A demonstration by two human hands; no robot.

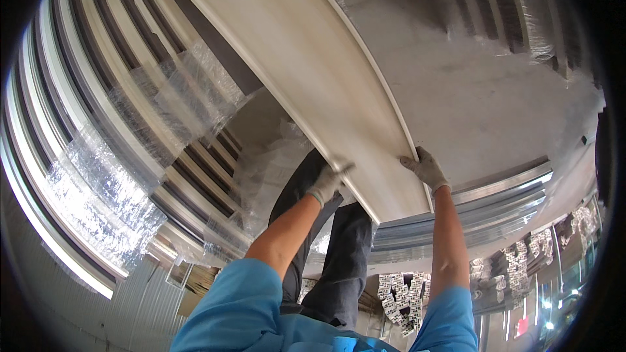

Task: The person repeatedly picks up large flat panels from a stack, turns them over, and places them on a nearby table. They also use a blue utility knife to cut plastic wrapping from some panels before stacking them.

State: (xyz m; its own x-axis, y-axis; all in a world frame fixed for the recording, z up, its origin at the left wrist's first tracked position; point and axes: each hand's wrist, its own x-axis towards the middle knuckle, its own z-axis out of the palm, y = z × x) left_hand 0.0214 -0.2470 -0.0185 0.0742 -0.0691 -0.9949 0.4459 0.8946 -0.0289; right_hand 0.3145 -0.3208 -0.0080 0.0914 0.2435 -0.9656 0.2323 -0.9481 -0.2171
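Cream panel [326, 78] between hands [326, 182] [427, 169] (gloved)

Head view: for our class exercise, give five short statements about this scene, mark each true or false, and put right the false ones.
1. The left hand is at the left edge of the panel. True.
2. The right hand is bare. False: it is gloved.
3. Clear wrap covers part of the strips on the left. True.
4. The sleeves are red. False: they are blue.
5. The trousers are dark. True.
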